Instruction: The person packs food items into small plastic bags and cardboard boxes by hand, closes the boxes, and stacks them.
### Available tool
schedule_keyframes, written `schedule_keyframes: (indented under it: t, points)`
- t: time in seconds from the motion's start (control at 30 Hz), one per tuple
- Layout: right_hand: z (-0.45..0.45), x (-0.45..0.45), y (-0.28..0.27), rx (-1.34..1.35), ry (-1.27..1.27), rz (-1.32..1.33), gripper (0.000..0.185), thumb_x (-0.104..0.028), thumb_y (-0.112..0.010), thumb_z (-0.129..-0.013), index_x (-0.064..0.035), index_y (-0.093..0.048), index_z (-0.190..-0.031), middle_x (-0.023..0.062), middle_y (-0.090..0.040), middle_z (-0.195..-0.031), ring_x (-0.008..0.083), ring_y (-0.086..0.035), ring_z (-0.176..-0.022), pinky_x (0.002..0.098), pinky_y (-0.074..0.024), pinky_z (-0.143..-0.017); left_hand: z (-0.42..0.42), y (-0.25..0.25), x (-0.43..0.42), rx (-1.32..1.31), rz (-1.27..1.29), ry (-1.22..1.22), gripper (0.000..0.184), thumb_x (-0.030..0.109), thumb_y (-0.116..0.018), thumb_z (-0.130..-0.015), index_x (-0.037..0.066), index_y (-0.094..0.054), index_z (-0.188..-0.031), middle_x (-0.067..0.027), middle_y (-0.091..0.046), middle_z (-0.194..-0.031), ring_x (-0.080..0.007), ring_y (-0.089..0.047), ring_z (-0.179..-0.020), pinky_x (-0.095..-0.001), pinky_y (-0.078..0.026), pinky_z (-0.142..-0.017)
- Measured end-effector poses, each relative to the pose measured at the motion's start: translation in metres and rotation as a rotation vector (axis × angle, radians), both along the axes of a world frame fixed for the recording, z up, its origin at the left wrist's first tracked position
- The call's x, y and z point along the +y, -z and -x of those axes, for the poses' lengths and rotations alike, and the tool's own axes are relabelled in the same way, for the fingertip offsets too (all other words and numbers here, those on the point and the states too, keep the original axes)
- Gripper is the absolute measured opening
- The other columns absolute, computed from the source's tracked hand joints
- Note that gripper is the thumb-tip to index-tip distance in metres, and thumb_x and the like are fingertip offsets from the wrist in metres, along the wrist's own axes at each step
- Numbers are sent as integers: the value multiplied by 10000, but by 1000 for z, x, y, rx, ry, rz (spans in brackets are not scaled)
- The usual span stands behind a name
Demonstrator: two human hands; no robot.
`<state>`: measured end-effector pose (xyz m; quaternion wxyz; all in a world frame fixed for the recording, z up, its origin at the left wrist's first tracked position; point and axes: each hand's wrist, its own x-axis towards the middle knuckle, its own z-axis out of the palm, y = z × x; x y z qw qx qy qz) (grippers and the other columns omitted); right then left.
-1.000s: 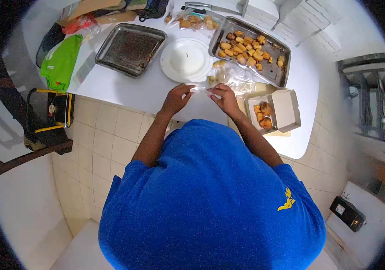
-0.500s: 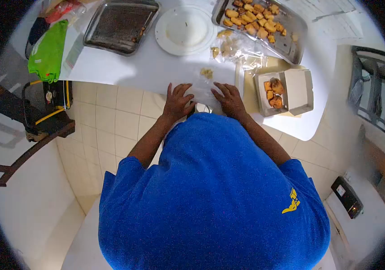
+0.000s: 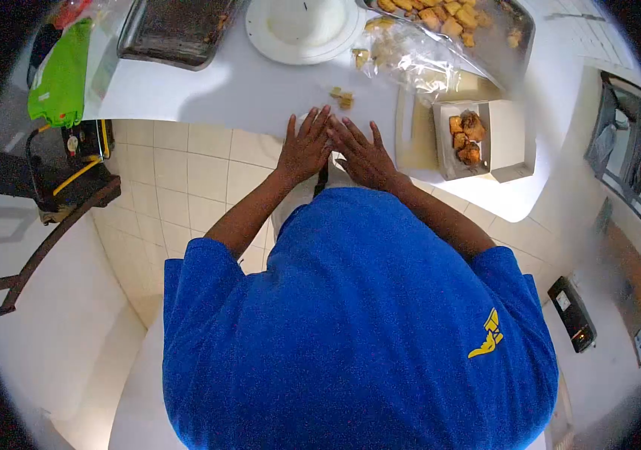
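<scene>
My left hand (image 3: 307, 148) lies at the table's near edge with its fingers stretched out. My right hand (image 3: 364, 155) is beside it, fingers extended too, and the fingertips of the two hands nearly meet. Pale, shiny film seems to lie under the fingers, but the hands hide most of it. Just beyond the fingertips is a small clump of yellowish-brown food (image 3: 342, 98). To the right, an open cardboard box (image 3: 512, 142) holds several browned food pieces (image 3: 468, 139).
A white plate (image 3: 260, 37), a dark baking tray (image 3: 174, 30) and a metal tray (image 3: 512, 60) of golden food chunks (image 3: 452, 16) stand farther back. Crumpled clear plastic (image 3: 418, 64) lies before the metal tray. A green cloth (image 3: 62, 79) hangs at left.
My hands have come closer together, with the fingers now flat and pointing forward. The view has shifted, so the trays and plate sit higher in it.
</scene>
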<state>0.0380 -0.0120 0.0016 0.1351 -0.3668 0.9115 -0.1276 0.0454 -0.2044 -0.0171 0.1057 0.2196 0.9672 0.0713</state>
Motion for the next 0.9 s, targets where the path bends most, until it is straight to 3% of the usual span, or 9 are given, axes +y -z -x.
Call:
schedule_keyframes:
  t: [0.13,0.23,0.33,0.9]
  points:
    - [5,-6,-7,2,82,60,652,-377,-503,-865,-129,-266,-1419,66,-163,-1506,219,-149,-1389,577,-34,-1066,9,-6,-6,50,-105,-74,754,510,-505,-824,83,-285,-1405,-101,-136,-1508,-253,-120,-1392,-555,-31,-1081]
    - [8,-14,-3,7,130,50,655,-399,-501,-862,-137,-272,-1417,74,-163,-1506,228,-153,-1389,573,-44,-1069,29,-11,-11,72,-55,30,874,600,-529,-771,54,-273,-1403,-119,-152,-1502,-261,-113,-1394,-536,-10,-1089]
    - [13,-14,7,-22,146,98,662,-416,-497,-859,-137,-275,-1416,76,-175,-1503,236,-162,-1387,561,-58,-1074,47,-9,-19,-16,-200,73,937,643,-530,-746,29,-262,-1401,-127,-168,-1497,-270,-123,-1391,-506,-31,-1100]
    - [17,-17,11,-14,156,101,673,-443,-457,-864,-134,-251,-1426,87,-180,-1502,229,-190,-1380,538,-76,-1082,53,-12,-21,-81,-195,95,951,637,-523,-755,22,-213,-1412,-145,-156,-1493,-302,-131,-1383,-500,-127,-1091]
